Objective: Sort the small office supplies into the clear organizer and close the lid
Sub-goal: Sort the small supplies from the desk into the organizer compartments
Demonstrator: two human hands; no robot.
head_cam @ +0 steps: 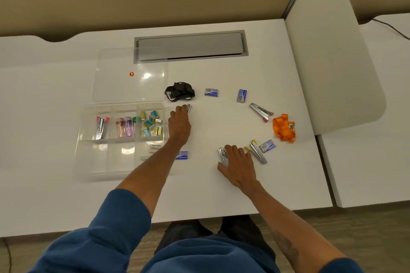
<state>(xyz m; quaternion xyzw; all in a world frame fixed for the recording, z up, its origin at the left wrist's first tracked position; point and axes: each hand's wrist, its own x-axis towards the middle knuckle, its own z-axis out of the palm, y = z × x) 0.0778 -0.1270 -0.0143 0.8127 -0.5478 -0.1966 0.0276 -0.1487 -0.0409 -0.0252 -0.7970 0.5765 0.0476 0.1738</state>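
Though the left forearm crosses the organizer's [99, 162] right front corner and hides part of the white packets [154, 146] there, the back row reads clearly: a pink stapler [101, 127], some tubes [125, 127] and a heap of small boxes [152, 123]. The lid [115, 86] lies flat behind the organizer, off it, its far corner overlapping the grey hatch [190, 45]. The same forearm half covers a blue box [183, 154] just right of the organizer. The left hand [179, 124] reaches beside the black strap [179, 91], fingers curled onto a metal piece [189, 108] so buried in the fingertips that I cannot tell what it is. Farther back lie a second box [211, 92] and a third box [241, 95], apart. The right hand [238, 164] lies with fingers spread and fairly straight, gripping nothing, touching a silver stapler [222, 155] and hiding part of it. Just right sit a yellow stapler [257, 151] and a fourth box [267, 146]. Behind those, a red stapler [260, 111] lies opened near the orange lanyard [284, 127], on the desk [210, 195].
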